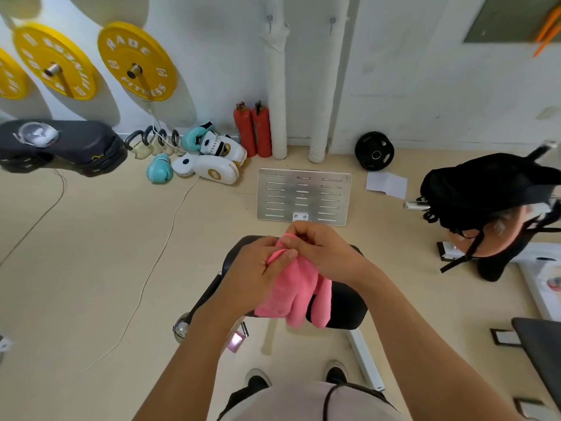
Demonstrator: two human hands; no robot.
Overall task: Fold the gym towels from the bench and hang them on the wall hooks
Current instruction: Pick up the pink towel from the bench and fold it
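Both hands' fingers (283,253) pinched shut on pink towel (296,294) top edge, cloth hanging over black bench (346,302)

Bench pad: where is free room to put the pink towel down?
The bench pad is bare right of the pink towel, which both the left hand and right hand grip. Its left part is hidden.
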